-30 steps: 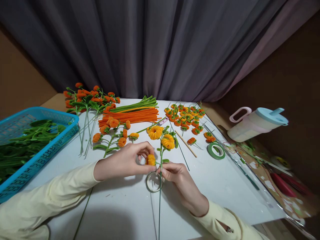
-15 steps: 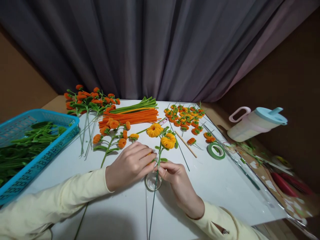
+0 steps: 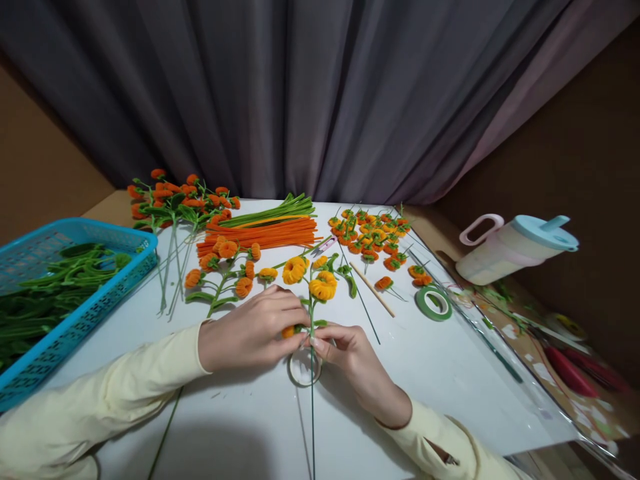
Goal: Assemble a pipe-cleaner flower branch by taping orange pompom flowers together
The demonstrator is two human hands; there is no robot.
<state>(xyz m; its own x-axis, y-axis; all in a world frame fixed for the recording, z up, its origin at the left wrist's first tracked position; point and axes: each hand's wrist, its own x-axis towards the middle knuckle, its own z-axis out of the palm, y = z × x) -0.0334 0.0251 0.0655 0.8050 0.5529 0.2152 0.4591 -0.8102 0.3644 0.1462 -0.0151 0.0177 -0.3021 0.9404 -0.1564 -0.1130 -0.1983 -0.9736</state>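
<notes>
A pipe-cleaner flower stem (image 3: 313,393) stands nearly upright between my hands, with yellow fuzzy blooms (image 3: 323,285) and small green leaves above. My right hand (image 3: 357,367) pinches the stem just below a leaf, thumb and fingers closed. From the other side, my left hand (image 3: 257,330) closes its fingertips against the same stem. A small orange-yellow flower (image 3: 289,331) peeks out under its fingers, mostly hidden. Behind the stem, a pale tape roll (image 3: 305,382) lies below my fingertips.
A blue basket (image 3: 145,250) of green leaves stands left. Orange (image 3: 265,233) and green pipe cleaners, a finished orange spray (image 3: 220,287) and loose flower heads (image 3: 373,233) lie behind. To the right are a wooden stick (image 3: 373,289), green tape (image 3: 433,303), a tumbler (image 3: 510,250) and red-handled scissors (image 3: 570,370).
The flower stem has turned and shifted slightly left, its lower wire swinging right to hang straighter. My left hand has moved a little left, uncovering more of the small orange-yellow flower.
</notes>
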